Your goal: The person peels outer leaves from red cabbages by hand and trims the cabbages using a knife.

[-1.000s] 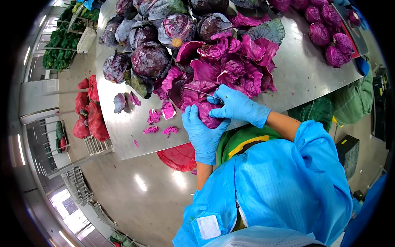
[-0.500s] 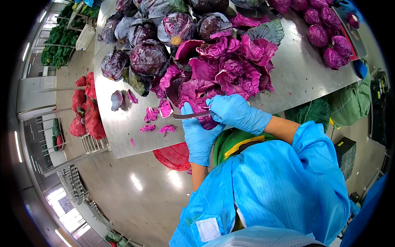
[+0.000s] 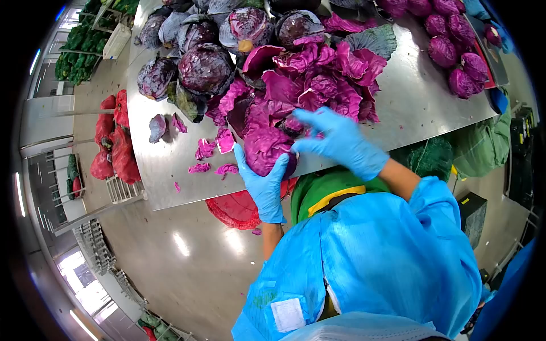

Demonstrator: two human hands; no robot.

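Cupping a purple cabbage in the left hand, with thumb and fingers spread around its near side — right by the near edge of the metal table. Poised at its right side with the right hand, with thumb and forefinger parted — too blurred to tell of any touch or grip. Just beyond, a heap of loose leaves; farther left, dark-leaved cabbages; well apart on the right, bare magenta heads.
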